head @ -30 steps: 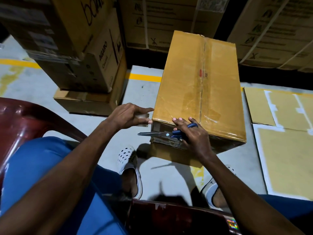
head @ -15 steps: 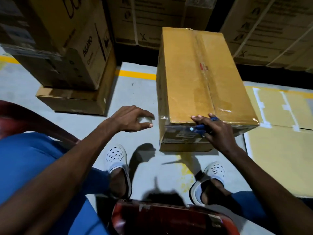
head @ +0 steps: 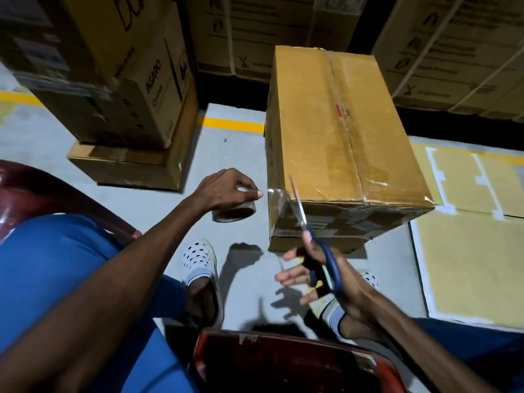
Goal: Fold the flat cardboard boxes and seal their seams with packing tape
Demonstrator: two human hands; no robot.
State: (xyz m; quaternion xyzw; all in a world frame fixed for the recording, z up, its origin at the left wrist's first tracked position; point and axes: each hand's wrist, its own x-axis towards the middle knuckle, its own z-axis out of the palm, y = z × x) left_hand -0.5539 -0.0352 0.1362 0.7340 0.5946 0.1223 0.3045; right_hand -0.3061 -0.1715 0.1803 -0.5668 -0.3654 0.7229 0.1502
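**Box folded and taped; strip not yet cut**

Box (head: 340, 131) stood on floor, top seam taped. Left hand (head: 224, 191) gripped tape roll (head: 235, 213), strip stretched to box corner. Right hand (head: 320, 268) grasped scissors (head: 300, 214), blades beside strip. Flat cardboard (head: 467, 259) right of fingers, unfolded.

L hand (head: 226, 188) holds tape roll (head: 234, 212), strip taut to box (head: 340, 131) corner; R hand (head: 320, 273) holds scissors (head: 304, 219), blades at strip.
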